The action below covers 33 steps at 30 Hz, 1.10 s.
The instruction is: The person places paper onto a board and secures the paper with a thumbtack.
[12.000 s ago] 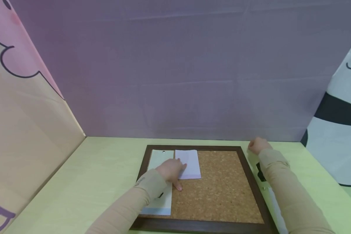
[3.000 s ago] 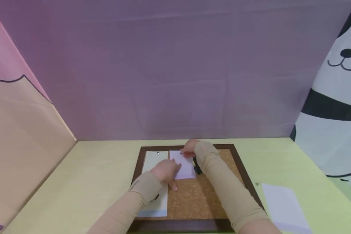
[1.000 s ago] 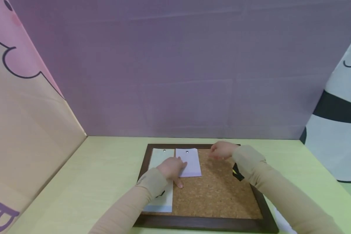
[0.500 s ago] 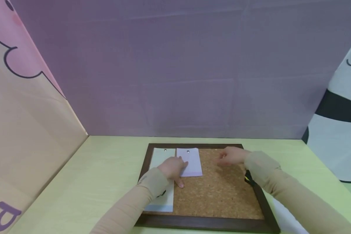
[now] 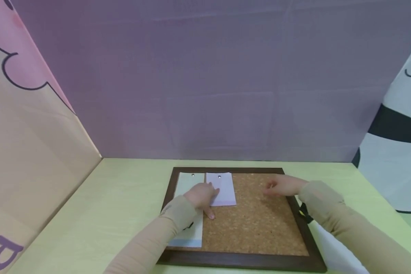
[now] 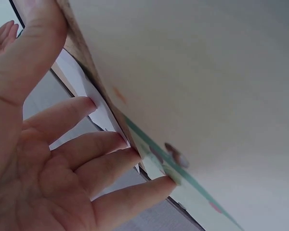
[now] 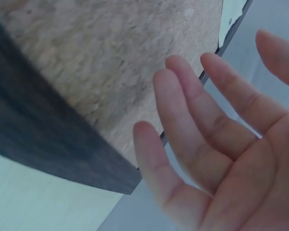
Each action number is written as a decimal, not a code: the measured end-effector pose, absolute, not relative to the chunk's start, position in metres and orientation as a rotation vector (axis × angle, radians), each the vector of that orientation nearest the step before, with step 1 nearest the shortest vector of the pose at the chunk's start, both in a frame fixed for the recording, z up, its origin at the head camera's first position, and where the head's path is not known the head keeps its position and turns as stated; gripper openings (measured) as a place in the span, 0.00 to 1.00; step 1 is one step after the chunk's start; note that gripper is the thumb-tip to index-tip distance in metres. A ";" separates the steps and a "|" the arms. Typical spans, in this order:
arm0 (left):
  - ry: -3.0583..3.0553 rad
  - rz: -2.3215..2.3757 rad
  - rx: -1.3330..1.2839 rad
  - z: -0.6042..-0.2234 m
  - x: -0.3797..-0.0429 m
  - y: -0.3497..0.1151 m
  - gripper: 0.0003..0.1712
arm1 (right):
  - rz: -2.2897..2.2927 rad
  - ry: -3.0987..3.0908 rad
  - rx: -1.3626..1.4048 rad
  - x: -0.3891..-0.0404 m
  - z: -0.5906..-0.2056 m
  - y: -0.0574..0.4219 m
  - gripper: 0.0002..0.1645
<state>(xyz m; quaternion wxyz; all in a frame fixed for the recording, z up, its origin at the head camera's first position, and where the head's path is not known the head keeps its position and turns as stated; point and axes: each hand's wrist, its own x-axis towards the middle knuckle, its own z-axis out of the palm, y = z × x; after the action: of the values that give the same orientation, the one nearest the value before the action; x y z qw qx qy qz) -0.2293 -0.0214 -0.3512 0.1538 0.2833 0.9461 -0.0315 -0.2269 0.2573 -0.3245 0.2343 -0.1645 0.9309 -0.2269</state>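
A cork board (image 5: 257,228) in a dark brown frame lies on the table. Along its left side is a tall pale sheet (image 5: 188,238) with a blue lower band, held by a silver pushpin (image 5: 193,175) at the top. Beside it, a smaller lilac sheet (image 5: 227,190) has its own pushpin (image 5: 219,176). My left hand (image 5: 201,196) rests across both sheets with spread fingers; its fingertips touch the papers in the left wrist view. Over the board's upper right part, my right hand (image 5: 284,185) hovers with loosely bent fingers, nothing between them in the right wrist view.
Right of the board lies a loose white sheet (image 5: 335,251), partly hidden by the right forearm. A purple-grey wall (image 5: 205,87) stands behind the table (image 5: 75,213), with cartoon-printed panels at both sides.
Since three seconds ago, my right hand has left the lilac sheet's top, where a pushpin now sits, and moved right over bare cork. My left hand stays on the sheets.
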 end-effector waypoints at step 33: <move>2.712 -0.063 0.798 -0.349 -0.226 -0.023 0.53 | -0.530 2.618 -0.587 -0.207 -0.341 0.352 0.09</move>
<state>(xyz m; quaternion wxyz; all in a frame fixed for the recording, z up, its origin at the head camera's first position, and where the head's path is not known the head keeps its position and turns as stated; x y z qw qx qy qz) -0.2259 -0.0228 -0.3492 0.1564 0.2788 0.9473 -0.0219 -0.2072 0.3519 -0.3409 0.2018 -0.2103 0.9376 -0.1898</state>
